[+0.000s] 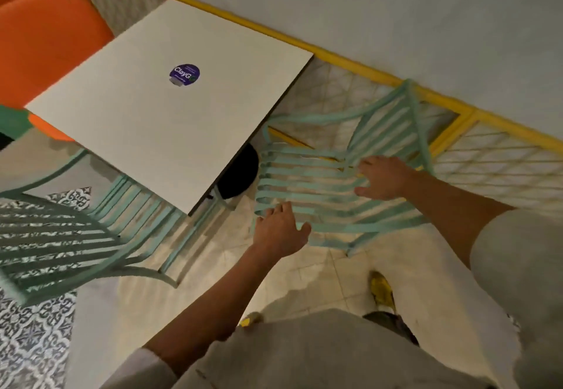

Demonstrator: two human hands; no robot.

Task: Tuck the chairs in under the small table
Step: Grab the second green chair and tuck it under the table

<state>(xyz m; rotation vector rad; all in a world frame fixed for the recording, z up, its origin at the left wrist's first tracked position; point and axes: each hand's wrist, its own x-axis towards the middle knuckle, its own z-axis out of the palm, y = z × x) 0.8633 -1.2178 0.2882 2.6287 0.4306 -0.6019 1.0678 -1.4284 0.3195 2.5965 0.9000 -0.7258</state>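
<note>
A small square white table (146,120) with a purple round sticker (184,74) fills the upper left. To its right stands a mint-green slatted chair (304,175), its seat beside the table's right edge and its back toward the wall. My right hand (384,178) rests on the seat slats near the backrest, fingers spread. My left hand (281,230) is open at the seat's near front corner, touching or just above it. A second mint-green slatted chair (61,236) stands at the lower left, its seat partly under the table's near edge.
Orange cushioned seats (45,32) sit beyond the table at the upper left. A grey wall with a yellow rail (350,59) and a mesh panel runs behind the right chair. The table's black base (240,172) shows underneath. Patterned floor tiles (33,343) lie at the lower left.
</note>
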